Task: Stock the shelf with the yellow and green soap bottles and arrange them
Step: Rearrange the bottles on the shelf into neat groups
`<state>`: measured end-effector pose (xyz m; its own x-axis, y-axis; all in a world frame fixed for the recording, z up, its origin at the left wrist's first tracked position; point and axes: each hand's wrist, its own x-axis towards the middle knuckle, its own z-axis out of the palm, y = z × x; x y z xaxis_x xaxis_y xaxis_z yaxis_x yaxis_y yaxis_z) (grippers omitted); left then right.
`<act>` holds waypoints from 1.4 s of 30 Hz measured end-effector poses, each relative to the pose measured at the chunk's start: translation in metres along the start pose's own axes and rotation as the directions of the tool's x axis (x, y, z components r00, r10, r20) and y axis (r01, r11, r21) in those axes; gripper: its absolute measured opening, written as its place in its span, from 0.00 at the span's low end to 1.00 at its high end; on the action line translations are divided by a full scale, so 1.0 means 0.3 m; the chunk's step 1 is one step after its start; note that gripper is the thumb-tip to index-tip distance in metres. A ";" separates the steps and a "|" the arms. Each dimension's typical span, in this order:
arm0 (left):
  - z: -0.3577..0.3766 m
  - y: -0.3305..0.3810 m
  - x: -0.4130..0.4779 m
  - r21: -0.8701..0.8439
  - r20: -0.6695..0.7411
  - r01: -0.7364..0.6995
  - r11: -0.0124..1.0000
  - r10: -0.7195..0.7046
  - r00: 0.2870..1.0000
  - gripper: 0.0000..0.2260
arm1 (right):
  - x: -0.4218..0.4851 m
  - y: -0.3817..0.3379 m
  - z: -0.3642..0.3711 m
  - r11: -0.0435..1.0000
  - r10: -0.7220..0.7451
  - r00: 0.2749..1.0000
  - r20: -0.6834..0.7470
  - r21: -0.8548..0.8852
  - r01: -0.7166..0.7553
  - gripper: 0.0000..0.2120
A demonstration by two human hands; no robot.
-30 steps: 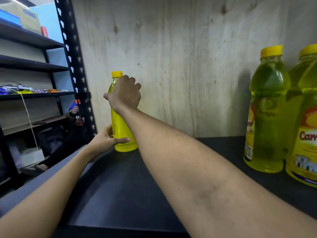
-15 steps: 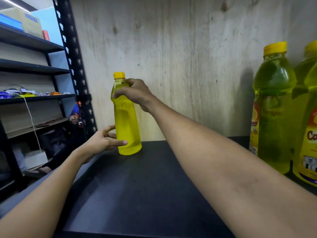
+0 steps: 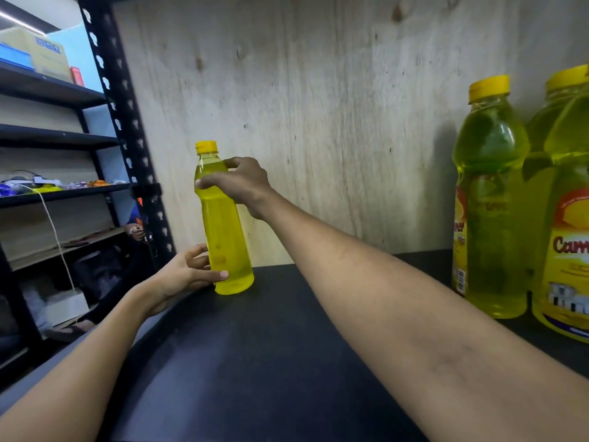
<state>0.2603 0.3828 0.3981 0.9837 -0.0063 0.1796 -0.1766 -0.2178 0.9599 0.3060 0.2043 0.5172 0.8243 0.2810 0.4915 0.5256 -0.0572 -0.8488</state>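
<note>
My right hand (image 3: 242, 183) grips the bottle (image 3: 224, 237) at its shoulder. My left hand (image 3: 188, 275) holds its base on the shelf (image 3: 255, 362).

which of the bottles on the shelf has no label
The slim bright-yellow plastic bottle at the left, held by the left hand and right hand. The two larger greenish bottles at the right carry printed labels.

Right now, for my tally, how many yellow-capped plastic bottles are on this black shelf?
3: slim yellow bottle, left, held by left hand and right hand; large yellow-green bottle, right; second large bottle beside it. Others may be off-frame.
</note>
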 end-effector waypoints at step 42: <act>0.284 0.208 -0.152 0.689 -0.470 -0.190 0.700 0.630 0.618 0.39 | -0.399 -0.203 -0.437 0.923 -0.111 0.992 -0.051 -0.376 0.084 0.17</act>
<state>0.2072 0.2863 0.4316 0.4811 0.3174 0.8172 -0.2880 -0.8232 0.4893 0.2030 0.0487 0.5357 0.7702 0.2368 0.5922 0.6337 -0.3896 -0.6683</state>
